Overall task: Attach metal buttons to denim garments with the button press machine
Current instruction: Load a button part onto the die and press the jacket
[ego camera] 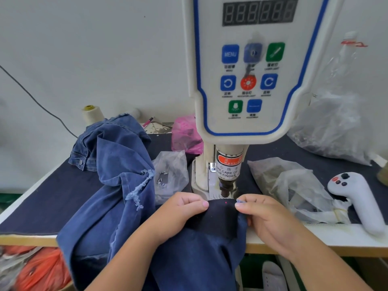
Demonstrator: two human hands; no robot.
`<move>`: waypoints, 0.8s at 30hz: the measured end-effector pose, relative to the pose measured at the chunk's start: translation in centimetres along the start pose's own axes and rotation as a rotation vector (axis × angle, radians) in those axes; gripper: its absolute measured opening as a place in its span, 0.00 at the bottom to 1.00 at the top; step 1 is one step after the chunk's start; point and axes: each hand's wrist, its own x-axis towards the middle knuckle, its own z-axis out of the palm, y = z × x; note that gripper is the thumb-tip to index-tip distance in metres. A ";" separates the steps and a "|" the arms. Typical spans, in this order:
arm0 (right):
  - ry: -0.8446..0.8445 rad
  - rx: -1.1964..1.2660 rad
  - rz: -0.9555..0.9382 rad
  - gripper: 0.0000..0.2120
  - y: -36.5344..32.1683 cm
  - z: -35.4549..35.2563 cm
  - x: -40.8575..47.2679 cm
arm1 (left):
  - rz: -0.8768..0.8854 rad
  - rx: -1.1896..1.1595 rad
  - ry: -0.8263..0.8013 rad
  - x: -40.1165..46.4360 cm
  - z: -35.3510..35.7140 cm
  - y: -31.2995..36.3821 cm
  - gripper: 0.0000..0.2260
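- Right now my left hand (182,208) pinches the denim garment (117,198) between thumb and curled fingers, at the left side of a dark strip of the cloth.
- My right hand (259,213) pinches the same strip at its right side, thumb on top.
- Between my two thumbs a small red light dot (226,202) sits on the dark cloth, just under the plunger of the button press machine (247,80).
- That strip lies at the table's (42,198) front edge; the rest of the garment heaps up toward the table's left side and hangs over the front edge.
- Clear plastic bags (294,185) lie just right of the machine's base, another bag (171,173) just left of it.
- A white handheld controller (361,202) rests near the table's front right corner.
- A thread cone (91,114) stands at the back edge, behind the heaped denim.
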 end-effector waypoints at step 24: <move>0.159 0.077 -0.061 0.20 1.1 0.8 0.4 | 0.020 -0.071 0.093 0.1 0.6 -0.3 0.13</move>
